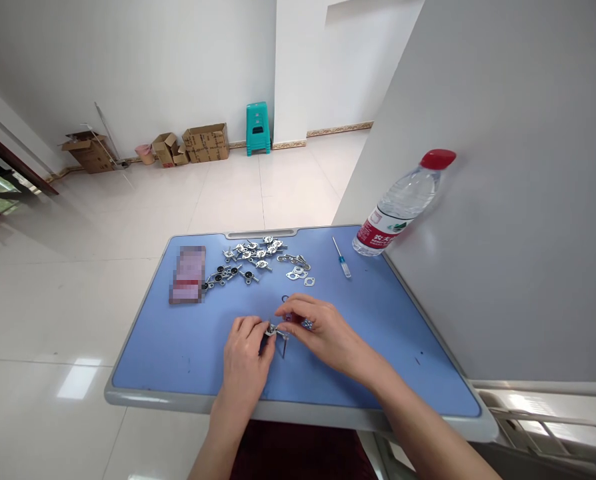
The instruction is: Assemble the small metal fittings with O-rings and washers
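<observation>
Near the front middle of the blue table, my left hand [247, 352] grips a small metal fitting [272, 329] between thumb and fingers. From the right, my right hand [324, 328] reaches to the same fitting with thumb and forefinger drawn together; what they pinch is too small to make out. A thin dark pin-like piece [285, 348] shows just below the fingertips. Some small shiny pieces [307, 325] are partly hidden under the right hand. Beyond its fingers lies a small dark ring [285, 299].
Farther back lie several metal fittings [261, 255], several with black centres [219, 277], and flat oval plates [309, 282]. A screwdriver [343, 260] and a water bottle [397, 212] are at the right, beside a grey panel [518, 200]. A blurred-out rectangular item [188, 273] lies left.
</observation>
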`<move>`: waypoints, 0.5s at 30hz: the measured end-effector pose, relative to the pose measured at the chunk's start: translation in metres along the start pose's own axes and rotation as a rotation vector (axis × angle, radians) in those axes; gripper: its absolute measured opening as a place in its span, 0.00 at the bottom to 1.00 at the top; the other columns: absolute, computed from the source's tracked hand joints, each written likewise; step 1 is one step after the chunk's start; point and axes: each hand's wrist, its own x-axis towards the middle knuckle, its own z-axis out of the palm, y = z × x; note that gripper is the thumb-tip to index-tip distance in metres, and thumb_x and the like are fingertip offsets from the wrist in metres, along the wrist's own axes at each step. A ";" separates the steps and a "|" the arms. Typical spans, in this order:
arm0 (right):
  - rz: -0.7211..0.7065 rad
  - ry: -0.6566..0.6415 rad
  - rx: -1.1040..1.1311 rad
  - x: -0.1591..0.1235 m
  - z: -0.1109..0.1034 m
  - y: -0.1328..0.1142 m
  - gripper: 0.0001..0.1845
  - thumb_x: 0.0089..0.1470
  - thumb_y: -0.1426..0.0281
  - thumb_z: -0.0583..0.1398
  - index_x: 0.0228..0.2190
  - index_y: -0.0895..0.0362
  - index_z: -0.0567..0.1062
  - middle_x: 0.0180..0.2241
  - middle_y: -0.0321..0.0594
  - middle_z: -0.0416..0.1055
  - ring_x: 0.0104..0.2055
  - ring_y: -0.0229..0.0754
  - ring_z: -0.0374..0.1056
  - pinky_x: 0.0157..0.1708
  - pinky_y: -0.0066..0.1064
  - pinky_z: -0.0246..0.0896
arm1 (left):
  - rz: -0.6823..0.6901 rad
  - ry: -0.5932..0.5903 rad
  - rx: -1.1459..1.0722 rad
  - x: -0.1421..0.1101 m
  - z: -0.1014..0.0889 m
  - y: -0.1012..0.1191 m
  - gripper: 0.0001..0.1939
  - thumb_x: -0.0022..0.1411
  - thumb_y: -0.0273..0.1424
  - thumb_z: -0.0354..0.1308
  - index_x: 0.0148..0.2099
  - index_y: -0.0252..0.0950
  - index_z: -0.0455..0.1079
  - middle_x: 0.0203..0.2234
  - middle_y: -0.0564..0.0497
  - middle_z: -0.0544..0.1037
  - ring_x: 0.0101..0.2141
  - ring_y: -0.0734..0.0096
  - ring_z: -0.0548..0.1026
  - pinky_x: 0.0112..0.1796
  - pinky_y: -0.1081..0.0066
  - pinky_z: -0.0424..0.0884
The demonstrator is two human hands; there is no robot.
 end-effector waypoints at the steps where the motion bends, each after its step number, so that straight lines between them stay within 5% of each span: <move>1: 0.010 -0.015 0.005 0.000 0.000 0.000 0.06 0.57 0.74 0.58 0.36 0.56 0.75 0.34 0.39 0.72 0.30 0.37 0.67 0.31 0.29 0.65 | 0.001 0.006 -0.003 0.000 0.000 0.000 0.07 0.65 0.25 0.53 0.43 0.36 0.72 0.37 0.47 0.76 0.38 0.62 0.71 0.37 0.63 0.73; 9: -0.026 0.118 0.154 -0.002 -0.001 -0.002 0.07 0.57 0.73 0.59 0.37 0.55 0.75 0.33 0.39 0.70 0.33 0.38 0.65 0.34 0.30 0.65 | 0.008 0.022 0.013 -0.001 0.002 -0.001 0.06 0.64 0.25 0.55 0.43 0.36 0.72 0.36 0.47 0.76 0.37 0.63 0.71 0.37 0.64 0.72; 15: -0.015 -0.041 0.179 -0.001 0.005 -0.007 0.07 0.56 0.75 0.58 0.35 0.54 0.76 0.35 0.38 0.71 0.33 0.37 0.66 0.36 0.30 0.65 | -0.004 0.007 0.009 -0.001 0.000 0.000 0.06 0.66 0.25 0.54 0.43 0.36 0.72 0.36 0.48 0.76 0.37 0.63 0.70 0.37 0.64 0.71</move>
